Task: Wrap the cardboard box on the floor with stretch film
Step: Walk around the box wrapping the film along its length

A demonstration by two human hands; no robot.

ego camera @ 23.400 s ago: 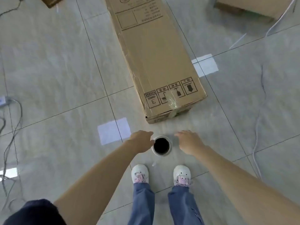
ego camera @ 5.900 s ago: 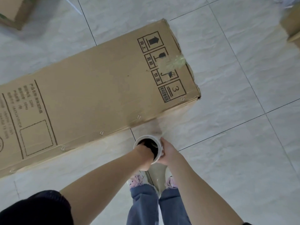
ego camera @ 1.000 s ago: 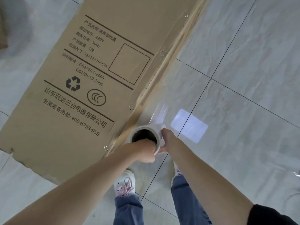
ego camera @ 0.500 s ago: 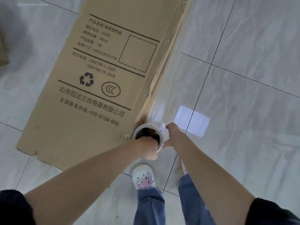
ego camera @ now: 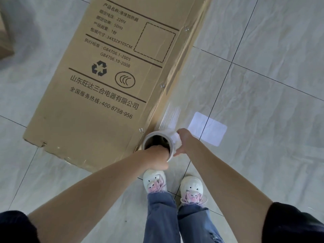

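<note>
A long brown cardboard box [ego camera: 112,85] with printed black text lies flat on the tiled floor, its near end in front of my feet. A stretch film roll [ego camera: 162,140] stands upright beside the box's right side near that corner. My left hand [ego camera: 157,159] grips the roll's top rim, fingers inside the core. My right hand [ego camera: 184,142] holds the roll's right side. Clear film [ego camera: 172,114] runs from the roll forward along the box's right side.
Glossy grey floor tiles [ego camera: 263,120] spread to the right, with a bright window reflection [ego camera: 207,128] near the roll. Another cardboard box's edge [ego camera: 5,44] shows at the far left. My white shoes [ego camera: 172,184] stand just behind the roll.
Both hands and the roll have moved along the box's right side toward its near corner, drawing out more film. My feet now stand together.
</note>
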